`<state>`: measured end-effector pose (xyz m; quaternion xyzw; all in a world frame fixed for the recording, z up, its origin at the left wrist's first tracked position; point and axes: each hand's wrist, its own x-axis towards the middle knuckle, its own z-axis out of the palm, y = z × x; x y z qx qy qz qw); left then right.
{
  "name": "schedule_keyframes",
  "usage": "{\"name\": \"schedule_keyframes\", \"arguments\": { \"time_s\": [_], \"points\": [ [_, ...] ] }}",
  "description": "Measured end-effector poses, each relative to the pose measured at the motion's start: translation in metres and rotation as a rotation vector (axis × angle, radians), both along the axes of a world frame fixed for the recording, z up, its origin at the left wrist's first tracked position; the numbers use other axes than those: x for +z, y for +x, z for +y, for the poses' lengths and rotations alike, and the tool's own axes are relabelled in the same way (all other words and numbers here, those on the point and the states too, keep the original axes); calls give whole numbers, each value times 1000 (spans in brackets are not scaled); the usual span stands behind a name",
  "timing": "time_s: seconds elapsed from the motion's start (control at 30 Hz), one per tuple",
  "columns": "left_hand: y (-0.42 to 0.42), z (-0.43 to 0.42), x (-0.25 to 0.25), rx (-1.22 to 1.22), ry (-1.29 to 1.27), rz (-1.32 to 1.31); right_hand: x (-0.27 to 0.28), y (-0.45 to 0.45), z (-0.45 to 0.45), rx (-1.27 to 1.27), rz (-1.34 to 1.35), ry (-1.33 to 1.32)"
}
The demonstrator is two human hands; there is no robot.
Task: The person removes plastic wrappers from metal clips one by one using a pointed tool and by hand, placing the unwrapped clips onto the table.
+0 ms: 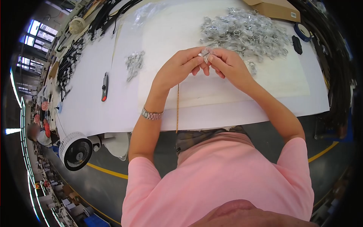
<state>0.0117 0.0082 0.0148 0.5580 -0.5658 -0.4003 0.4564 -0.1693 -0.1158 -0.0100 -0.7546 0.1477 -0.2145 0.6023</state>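
Observation:
Over the white table (124,102), my left hand (183,66) and my right hand (231,68) meet at their fingertips. Between them they pinch a small clear plastic bag (206,54) with something metallic-looking inside; its contents are too small to make out. Just beyond my right hand spreads a large pile of small clear bags with metal pieces (245,34). A smaller heap of similar bags (135,65) lies to the left of my left hand. Below my left hand, an orange-yellow strip (178,109) runs down to the table's front edge.
A box cutter (105,87) lies on the left. At the back right are a cardboard box (278,9), a roll of tape (303,32) and a black object (297,45). Black cords (72,60) line the left edge. A fan (77,153) stands off the front left corner.

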Motion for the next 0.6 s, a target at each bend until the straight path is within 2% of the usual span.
{"name": "schedule_keyframes", "arguments": {
  "time_s": [0.07, 0.17, 0.27, 0.37, 0.47, 0.5, 0.57, 0.6],
  "points": [
    [-6, -2, -5, 87, -16, -58, -1, 0, 2, -98, 15, -167],
    [-20, -6, -14, 258, -114, -249, -13, 2, 0, -164, 30, -212],
    [-25, -6, -25, 346, -223, -424, -11, 6, 5, -119, 35, -16],
    [-22, -7, -32, 365, -250, -526, -7, 6, 5, -55, 74, 6],
    [-13, 2, -14, 303, -74, -254, -12, 5, -6, -5, -7, 173],
    [-6, 8, -10, 355, -63, -294, -7, 2, -12, -31, -40, 261],
    [18, 30, -2, 446, -35, -373, 5, 0, -27, -108, -342, 572],
    [39, 42, -13, 542, -92, -378, 8, -1, -33, -150, -491, 732]
  ]
}}
